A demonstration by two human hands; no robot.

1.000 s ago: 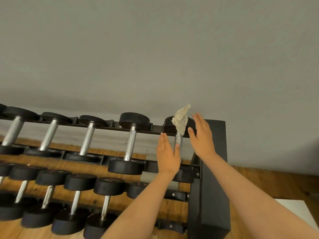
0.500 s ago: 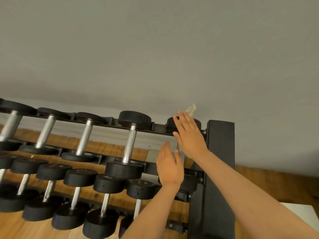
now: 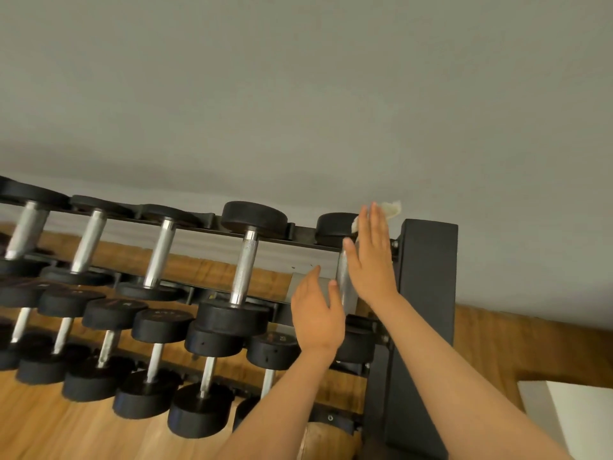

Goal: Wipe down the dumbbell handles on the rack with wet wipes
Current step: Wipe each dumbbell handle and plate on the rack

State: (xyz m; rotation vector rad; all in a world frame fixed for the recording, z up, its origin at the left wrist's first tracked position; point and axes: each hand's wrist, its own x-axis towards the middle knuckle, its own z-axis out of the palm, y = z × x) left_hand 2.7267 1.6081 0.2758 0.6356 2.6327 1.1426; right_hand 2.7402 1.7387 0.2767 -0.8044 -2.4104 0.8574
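Landmark is the black end post [image 3: 428,277] of the rack [image 3: 302,232].

- End dumbbell [image 3: 331,225] sits on the top row, just left of the post. Its steel handle [image 3: 343,283] shows between the two hands.
- Right hand [image 3: 371,260] is flat, fingers straight and together, laid over the far end of that handle, just left of the post.
- Wet wipe [image 3: 392,209] is behind that hand. Its crumpled tip pokes out past the fingertips near the post's top corner, and a scrap shows at the hand's left edge. Can't tell if the palm presses it.
- Left hand [image 3: 316,313] is open, fingers straight, holding nothing. It's further left of the post, thumb just beside the handle's near end; contact unclear.
- Next dumbbell [image 3: 245,260] is well left of the post, no hand on it.
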